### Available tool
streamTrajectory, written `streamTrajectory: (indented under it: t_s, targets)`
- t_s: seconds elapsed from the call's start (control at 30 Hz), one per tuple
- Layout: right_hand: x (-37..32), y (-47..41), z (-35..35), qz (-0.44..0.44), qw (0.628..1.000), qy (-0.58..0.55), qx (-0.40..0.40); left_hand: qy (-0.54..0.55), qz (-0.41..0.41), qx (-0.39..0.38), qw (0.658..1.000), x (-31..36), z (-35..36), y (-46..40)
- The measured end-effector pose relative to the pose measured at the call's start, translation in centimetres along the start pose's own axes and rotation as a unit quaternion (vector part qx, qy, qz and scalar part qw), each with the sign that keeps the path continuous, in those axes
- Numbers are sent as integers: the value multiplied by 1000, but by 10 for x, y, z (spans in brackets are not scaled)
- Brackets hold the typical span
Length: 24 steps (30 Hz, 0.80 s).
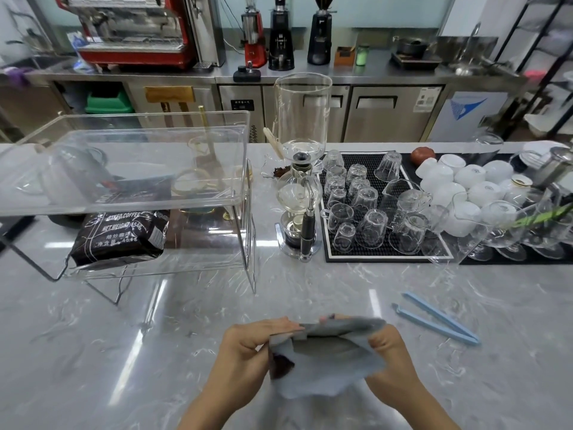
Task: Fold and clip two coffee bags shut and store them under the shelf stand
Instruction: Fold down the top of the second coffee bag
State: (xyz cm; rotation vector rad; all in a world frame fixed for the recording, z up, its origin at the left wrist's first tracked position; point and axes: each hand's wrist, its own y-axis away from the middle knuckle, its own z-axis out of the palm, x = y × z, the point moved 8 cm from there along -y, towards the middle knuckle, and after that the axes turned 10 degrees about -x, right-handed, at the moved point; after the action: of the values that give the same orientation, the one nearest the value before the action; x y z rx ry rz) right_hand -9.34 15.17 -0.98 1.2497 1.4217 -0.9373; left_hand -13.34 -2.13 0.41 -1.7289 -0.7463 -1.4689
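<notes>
Both my hands hold a silver-grey coffee bag [325,364] just above the marble counter at the bottom centre. My left hand [248,346] pinches its top left corner and my right hand [389,346] grips its top right edge; the bag's mouth gapes open, with dark coffee showing inside at the left. A black coffee bag [121,234] with white print lies under the clear acrylic shelf stand [155,169] at the left. A light blue bag clip [434,318] lies open on the counter to the right of my right hand.
A glass siphon coffee maker [300,193] stands right of the stand. A black mat [387,259] carries several upturned glasses, with white cups [459,181] beyond. A thin wire rack [93,280] sits under the stand. Grinders and an espresso machine line the back counter.
</notes>
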Motion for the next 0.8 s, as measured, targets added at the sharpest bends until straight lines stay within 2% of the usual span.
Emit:
streamTrajectory:
  t_s: [0.03, 0.1, 0.17, 0.27, 0.37, 0.43, 0.57, 0.7, 0.8]
  targets:
    - [-9, -1, 0, -17, 999, -41, -10, 24, -14, 5, 1000, -3, 1, -2]
    - [-9, -2, -4, -60, 998, -10, 15, 24, -31, -3, 999, -5, 2, -3]
    - [-6, 2, -7, -57, 998, 11, 24, -13, -41, -1, 999, -8, -2, -4]
    - [-20, 4, -11, -69, 997, 14, 33, -109, -9, 16, 994, -3, -7, -3]
    - [-35, 7, -9, -85, 996, -9, 13, -123, 16, 4, 992, 12, -7, -3]
    - [-30, 9, -16, -76, 996, -14, 33, -146, 37, 38, 988, 26, -12, -2]
    - [-34, 9, -21, -68, 996, 9, 56, -93, 34, 54, 994, 37, -14, -5]
    - [-43, 8, -25, -82, 993, -15, 81, -109, 7, 74, 991, 38, -18, -5]
    - [-58, 11, -24, -120, 990, -36, 68, -124, 35, 67, 989, 52, -15, -5]
